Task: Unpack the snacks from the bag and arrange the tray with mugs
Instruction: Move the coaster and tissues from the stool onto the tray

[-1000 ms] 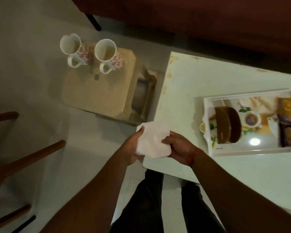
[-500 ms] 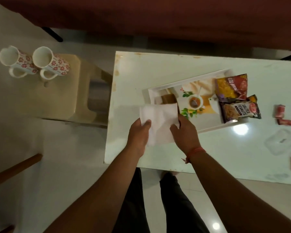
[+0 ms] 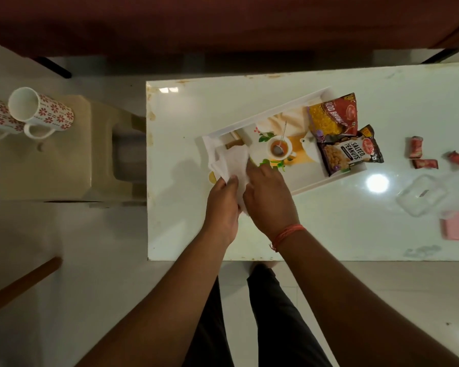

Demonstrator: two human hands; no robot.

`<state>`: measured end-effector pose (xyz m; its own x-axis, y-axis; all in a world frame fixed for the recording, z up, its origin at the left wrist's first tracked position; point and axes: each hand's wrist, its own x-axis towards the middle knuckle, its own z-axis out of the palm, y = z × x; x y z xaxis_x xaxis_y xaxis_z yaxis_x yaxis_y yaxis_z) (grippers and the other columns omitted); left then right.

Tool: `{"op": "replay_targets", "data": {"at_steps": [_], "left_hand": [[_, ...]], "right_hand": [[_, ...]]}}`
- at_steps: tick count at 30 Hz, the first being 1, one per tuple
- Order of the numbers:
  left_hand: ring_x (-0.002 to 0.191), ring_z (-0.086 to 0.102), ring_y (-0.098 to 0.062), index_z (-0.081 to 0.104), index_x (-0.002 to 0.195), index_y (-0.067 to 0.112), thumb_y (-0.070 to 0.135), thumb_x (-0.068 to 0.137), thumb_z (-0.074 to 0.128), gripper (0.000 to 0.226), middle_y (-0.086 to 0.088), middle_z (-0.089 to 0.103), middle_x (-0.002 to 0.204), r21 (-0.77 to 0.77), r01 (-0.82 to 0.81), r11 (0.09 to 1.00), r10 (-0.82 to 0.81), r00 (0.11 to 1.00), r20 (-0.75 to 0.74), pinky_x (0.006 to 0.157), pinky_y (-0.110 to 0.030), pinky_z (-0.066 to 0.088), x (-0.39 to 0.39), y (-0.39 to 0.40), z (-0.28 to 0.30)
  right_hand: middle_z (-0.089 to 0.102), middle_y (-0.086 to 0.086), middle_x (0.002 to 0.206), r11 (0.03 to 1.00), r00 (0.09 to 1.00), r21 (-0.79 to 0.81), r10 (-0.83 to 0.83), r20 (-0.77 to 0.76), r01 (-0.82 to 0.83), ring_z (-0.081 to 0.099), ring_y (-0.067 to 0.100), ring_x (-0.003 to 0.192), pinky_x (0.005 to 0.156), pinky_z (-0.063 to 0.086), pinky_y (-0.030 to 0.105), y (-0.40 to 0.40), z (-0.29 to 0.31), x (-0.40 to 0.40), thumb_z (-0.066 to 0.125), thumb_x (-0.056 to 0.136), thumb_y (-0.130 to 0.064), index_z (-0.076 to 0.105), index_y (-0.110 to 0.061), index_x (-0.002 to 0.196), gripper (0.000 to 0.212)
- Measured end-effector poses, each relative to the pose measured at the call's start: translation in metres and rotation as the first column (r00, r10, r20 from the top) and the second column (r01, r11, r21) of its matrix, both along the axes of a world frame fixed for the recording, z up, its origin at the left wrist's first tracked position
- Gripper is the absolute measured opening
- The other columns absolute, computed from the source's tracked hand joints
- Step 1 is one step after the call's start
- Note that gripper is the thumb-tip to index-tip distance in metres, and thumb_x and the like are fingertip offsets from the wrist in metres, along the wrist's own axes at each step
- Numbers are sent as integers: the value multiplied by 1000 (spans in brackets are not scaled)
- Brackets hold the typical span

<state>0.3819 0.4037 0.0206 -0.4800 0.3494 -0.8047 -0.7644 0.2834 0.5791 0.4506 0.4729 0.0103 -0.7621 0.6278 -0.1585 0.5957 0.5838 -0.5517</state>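
1. While both hands gripped a white cloth (image 3: 232,162) at the tray's (image 3: 265,116) left end, left hand (image 3: 223,205) fingers pinched its edge; right hand (image 3: 269,197) fingers curled on it.
2. Tray on the bench (image 3: 329,229) held two snack packets: yellow-red (image 3: 333,116) and peanuts (image 3: 351,153).
3. Two mugs (image 3: 41,111) stood on a stool (image 3: 64,165), well apart.

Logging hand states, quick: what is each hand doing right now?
Left hand: grips the white cloth at the tray's near end.
Right hand: on the cloth; grip cannot be told.
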Motion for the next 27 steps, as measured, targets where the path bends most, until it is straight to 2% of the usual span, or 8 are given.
{"op": "replay_targets", "data": {"at_steps": [3, 8, 13, 18, 21, 23, 25, 27], "left_hand": [[96, 72, -12, 65, 122, 18, 23, 101, 47, 28, 0, 76, 102, 64, -42, 997, 38, 997, 74, 75, -23, 57, 1, 0, 5], [98, 72, -15, 65, 122, 17, 34, 102, 44, 33, -1, 77, 100, 70, -97, 993, 86, 986, 144, 81, -29, 57, 1, -8, 8], [108, 69, -19, 63, 127, 15, 33, 103, 40, 38, -4, 75, 108, 56, -103, 993, 97, 990, 100, 92, -32, 55, -1, -14, 8], [102, 70, -10, 66, 111, 29, 56, 94, 46, 38, 6, 76, 102, 29, -5, 1000, 4, 1000, 27, 93, -32, 54, -6, -14, 11], [102, 70, -16, 65, 114, 28, 43, 93, 59, 27, 2, 73, 108, -64, -66, 996, 63, 997, -52, 87, -35, 57, -14, -17, 6], [100, 69, -20, 65, 116, 24, 33, 95, 59, 23, -2, 72, 109, -80, -165, 983, 164, 986, -11, 77, -33, 58, -22, -19, 2], [103, 67, -27, 62, 122, 22, 29, 96, 59, 27, -7, 70, 113, -57, -198, 978, 200, 979, 32, 77, -39, 58, -29, -20, 1], [104, 67, -31, 60, 123, 22, 27, 94, 61, 29, -9, 71, 112, 15, -190, 982, 189, 980, 59, 85, -47, 57, -33, -20, 2]], "right_hand": [[63, 13, 106, 986, 987, 78, 143, 73, -148, 58, 31, 91, 75, 52, 40, -10, -1, -1, 39, 89, -19, 48, -12, 140, 52], [64, 14, 113, 981, 983, 120, 134, 126, -150, 61, 31, 98, 78, 53, 40, -20, -2, -7, 54, 92, -16, 41, -10, 145, 55], [61, 15, 113, 982, 981, 130, 118, 152, -139, 60, 32, 97, 76, 51, 41, -22, 0, -11, 39, 93, -23, 38, -8, 146, 55], [61, 12, 111, 958, 961, 154, 213, 174, -240, 59, 28, 94, 77, 51, 39, -26, -2, -13, 52, 92, -18, 43, -10, 142, 52], [61, 9, 112, 938, 939, 77, 329, 97, -337, 55, 24, 95, 82, 51, 36, -27, 0, -10, 53, 92, -23, 53, -16, 137, 45], [58, 5, 110, 973, 977, -95, 207, -53, -211, 54, 20, 97, 85, 49, 34, -22, 4, -4, 54, 91, -30, 59, -20, 130, 41], [53, 3, 111, 969, 979, -238, -111, -170, 68, 53, 18, 99, 86, 49, 33, -17, 7, 3, 58, 90, -33, 59, -20, 125, 37], [52, 1, 118, 875, 931, -395, -348, -112, 279, 55, 15, 102, 85, 49, 29, -12, 9, 4, 62, 91, -35, 55, -17, 126, 39]]}}
